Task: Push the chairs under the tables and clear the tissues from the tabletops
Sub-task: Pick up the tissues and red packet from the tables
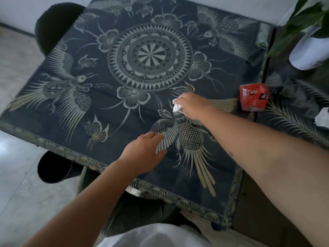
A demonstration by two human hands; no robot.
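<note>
Tissue (177,107), white and crumpled, sits bunched in the right hand (193,106), whose fingers are curled closed around it just above the patterned bench (74,111). Nearer the body, the left hand (144,152) lies flat on the bench, fingers spread loosely and holding nothing. A red packet (253,97) stands near the bench's right edge, and another tissue scrap (322,119) lies on the neighbouring bench farther right. Dark chairs (55,27) show at the far left corner and tucked at the near edge.

No legible txt; red tissue pack (253,97) has print, too blurred to read.
</note>
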